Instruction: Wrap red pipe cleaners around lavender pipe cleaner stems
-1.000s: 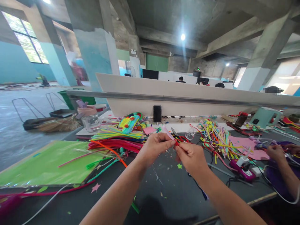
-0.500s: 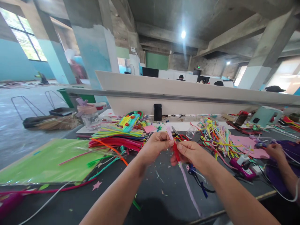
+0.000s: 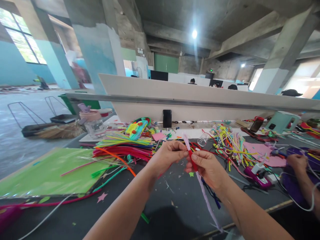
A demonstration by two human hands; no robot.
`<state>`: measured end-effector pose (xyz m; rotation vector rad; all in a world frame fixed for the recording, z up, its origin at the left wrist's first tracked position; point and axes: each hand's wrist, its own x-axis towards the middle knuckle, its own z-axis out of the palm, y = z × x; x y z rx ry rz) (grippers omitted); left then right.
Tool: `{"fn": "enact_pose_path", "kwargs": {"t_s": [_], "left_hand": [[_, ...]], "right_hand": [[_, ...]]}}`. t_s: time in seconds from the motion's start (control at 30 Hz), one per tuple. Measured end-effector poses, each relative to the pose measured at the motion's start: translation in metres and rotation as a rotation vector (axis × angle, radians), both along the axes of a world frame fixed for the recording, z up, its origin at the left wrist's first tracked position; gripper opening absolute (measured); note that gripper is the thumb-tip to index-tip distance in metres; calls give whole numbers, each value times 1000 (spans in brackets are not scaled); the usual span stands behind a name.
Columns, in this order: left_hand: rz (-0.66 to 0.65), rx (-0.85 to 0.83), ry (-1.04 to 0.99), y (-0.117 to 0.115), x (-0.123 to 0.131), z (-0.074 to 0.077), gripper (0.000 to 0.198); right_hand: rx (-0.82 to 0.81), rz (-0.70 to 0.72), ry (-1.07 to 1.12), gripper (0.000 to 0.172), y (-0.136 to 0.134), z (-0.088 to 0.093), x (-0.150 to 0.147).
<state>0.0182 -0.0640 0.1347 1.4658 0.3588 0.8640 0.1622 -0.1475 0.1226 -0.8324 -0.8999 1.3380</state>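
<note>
Above the dark table, my left hand (image 3: 171, 156) and my right hand (image 3: 206, 163) meet at a lilac pipe cleaner (image 3: 206, 200) with a red pipe cleaner (image 3: 193, 164) around its upper part. My right thumb and fingers pinch the red part. The left fingertips are closed at its upper end, where a thin red strand seems to run back under the left hand. Above the fingers a pale lilac end sticks up, doubled or flattened. Below, the lilac length hangs down toward the table's front edge. My fingers partly hide the red section.
Bundled pipe cleaners (image 3: 125, 151) lie left, beside a green sheet in clear film (image 3: 50, 170). A tangled pipe-cleaner pile (image 3: 231, 145) and pink sheet (image 3: 265, 155) are right. A phone (image 3: 167, 118) leans on the divider. A co-worker's hand (image 3: 297, 161) is at far right.
Both hands have shifted slightly right with the pipe cleaners. The lilac top end tilts more to the left, and a thin red strand now shows by the left hand. The view has moved slightly.
</note>
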Motion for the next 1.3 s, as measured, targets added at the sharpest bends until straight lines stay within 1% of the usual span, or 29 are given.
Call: {"fn": "enact_pose_path", "kwargs": {"t_s": [0.17, 0.3, 0.37, 0.47, 0.53, 0.6, 0.67, 0.7, 0.73, 0.77, 0.8, 0.83, 0.87, 0.9, 0.93, 0.97, 1.0, 1.07, 1.13, 1.2, 1.3], "left_hand": [[-46, 28, 15, -2, -1, 0, 21], [-27, 52, 25, -7, 0, 4, 21], [2, 64, 42, -9, 3, 5, 22], [94, 70, 95, -14, 9, 5, 25], [147, 70, 111, -17, 13, 5, 26], [163, 80, 106, -19, 15, 5, 25], [153, 94, 98, -19, 15, 4, 22], [140, 96, 89, -18, 14, 3, 21], [120, 94, 73, -17, 13, 2, 20], [91, 86, 50, -15, 11, 1, 20], [52, 72, 23, -13, 9, 0, 20], [7, 55, -3, -12, 7, -1, 20], [-34, 42, -26, -10, 5, -1, 21], [-66, 33, -43, -9, 3, -2, 21], [-88, 28, -55, -8, 2, -2, 22], [-103, 26, -60, -8, 1, -3, 22], [-110, 26, -59, -8, 0, -3, 23], [-116, 28, -40, -7, 0, -4, 24], [-118, 23, -18, -7, 1, -5, 23], [-111, 16, -19, -7, 3, -6, 23], [-53, 34, -7, -6, 6, -7, 23]], "right_hand": [[45, -162, -51, 18, -3, -4, -7], [89, -263, -207, 16, -3, -4, -7], [102, -329, -337, 16, -4, -4, -6], [139, -452, -612, 17, -5, -9, -2], [243, -558, -836, 17, -6, -14, -1], [403, -671, -1035, 16, -6, -19, 0], [519, -745, -1148, 16, -8, -21, 0], [533, -749, -1166, 17, -9, -19, -1], [507, -721, -1152, 17, -10, -16, -1], [449, -650, -1107, 17, -12, -12, 0], [371, -541, -1030, 18, -13, -8, 1], [278, -385, -914, 21, -14, -3, 2], [203, -198, -773, 25, -16, 0, 5], [153, -36, -621, 29, -17, 3, 7], [111, 92, -482, 33, -17, 5, 9], [78, 188, -369, 35, -17, 5, 11], [49, 254, -282, 35, -17, 3, 13], [7, 320, -190, 34, -16, -1, 14], [-8, 310, -163, 30, -14, -5, 13], [1, 220, -185, 27, -13, -6, 11], [25, 17, -316, 25, -11, -3, 7]]}}
